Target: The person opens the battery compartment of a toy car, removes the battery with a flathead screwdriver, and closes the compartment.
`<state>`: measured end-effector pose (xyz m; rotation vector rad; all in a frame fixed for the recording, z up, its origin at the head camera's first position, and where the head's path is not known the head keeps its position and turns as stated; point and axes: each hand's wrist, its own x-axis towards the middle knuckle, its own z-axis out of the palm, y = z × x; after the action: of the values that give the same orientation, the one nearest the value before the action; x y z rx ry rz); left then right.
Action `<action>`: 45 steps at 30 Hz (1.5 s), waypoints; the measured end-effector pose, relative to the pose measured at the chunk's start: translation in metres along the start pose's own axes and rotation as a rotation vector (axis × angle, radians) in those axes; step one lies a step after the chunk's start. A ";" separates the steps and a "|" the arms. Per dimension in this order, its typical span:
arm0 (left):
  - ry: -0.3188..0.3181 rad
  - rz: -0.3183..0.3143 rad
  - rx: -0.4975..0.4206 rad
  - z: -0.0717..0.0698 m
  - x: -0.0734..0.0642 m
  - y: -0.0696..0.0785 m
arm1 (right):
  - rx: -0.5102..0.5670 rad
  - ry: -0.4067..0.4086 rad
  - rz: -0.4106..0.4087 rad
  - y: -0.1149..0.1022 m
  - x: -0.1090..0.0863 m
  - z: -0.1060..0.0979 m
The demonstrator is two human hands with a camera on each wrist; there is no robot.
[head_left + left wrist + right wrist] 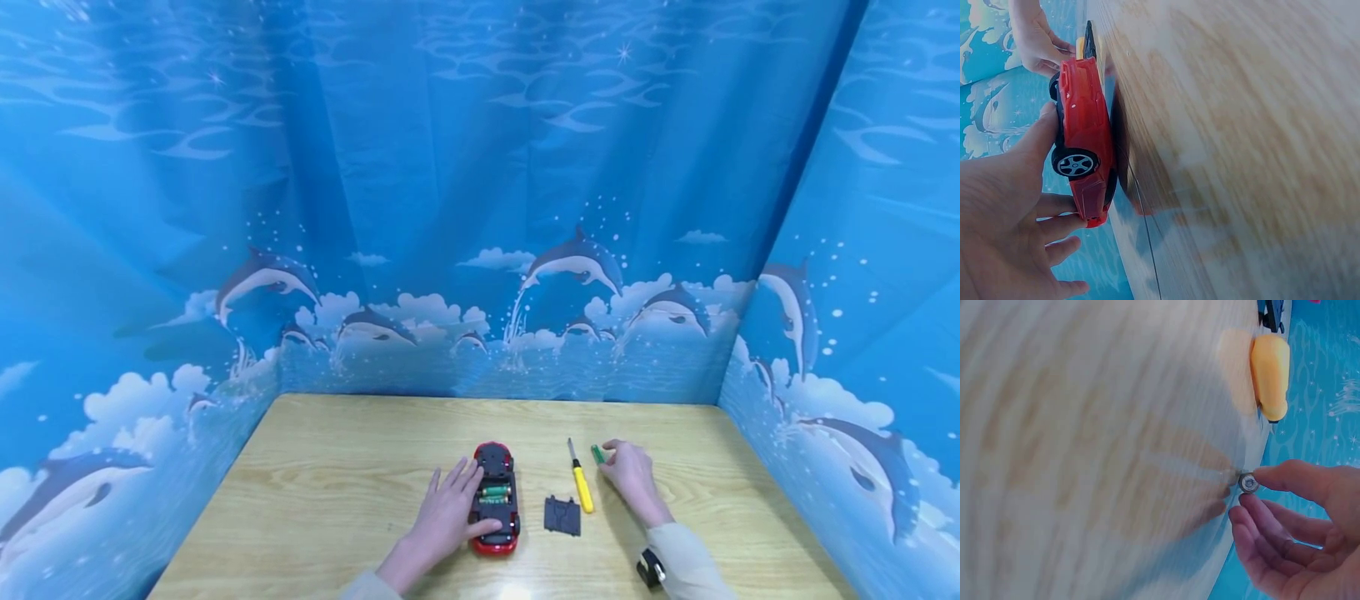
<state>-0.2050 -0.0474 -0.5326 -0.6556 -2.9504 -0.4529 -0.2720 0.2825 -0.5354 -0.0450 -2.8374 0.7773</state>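
A red toy car lies upside down on the table, its battery compartment open with green batteries inside. My left hand rests against the car's left side, thumb over the near end and fingers straight toward the far end. In the left wrist view the red body and a spoked wheel show beside the thumb. My right hand pinches a green battery between thumb and fingers, low over the tabletop. Its round metal end faces the right wrist camera.
Between the car and my right hand lie a yellow-handled screwdriver and a black battery cover. The wooden table is backed by a blue curtain printed with dolphins. A black device sits at my right wrist.
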 end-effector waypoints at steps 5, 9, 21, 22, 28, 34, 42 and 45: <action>-0.009 -0.005 -0.005 0.000 -0.001 0.001 | -0.018 -0.021 0.000 -0.003 -0.003 0.001; -0.004 -0.003 -0.010 -0.002 -0.002 0.002 | -0.019 -0.026 -0.003 -0.003 -0.005 0.000; -0.010 -0.008 -0.007 -0.003 -0.001 0.001 | 0.006 -0.028 0.013 -0.010 -0.008 -0.006; -0.013 -0.007 -0.004 -0.002 -0.001 0.001 | -0.002 -0.013 0.005 -0.011 -0.007 -0.006; -0.010 -0.002 -0.004 -0.003 -0.002 0.001 | 0.009 0.054 -0.085 -0.022 -0.005 -0.002; -0.004 -0.001 -0.009 -0.003 -0.002 0.002 | 0.063 0.018 -0.186 -0.046 -0.008 0.007; 0.002 -0.001 -0.010 -0.003 -0.002 0.002 | 0.114 0.002 -0.318 -0.078 -0.018 0.019; 0.006 0.001 -0.012 -0.002 -0.002 0.001 | 0.158 -0.054 -0.407 -0.087 -0.023 0.021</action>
<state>-0.2026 -0.0478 -0.5306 -0.6562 -2.9436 -0.4713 -0.2520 0.1948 -0.5128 0.5639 -2.6839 0.9091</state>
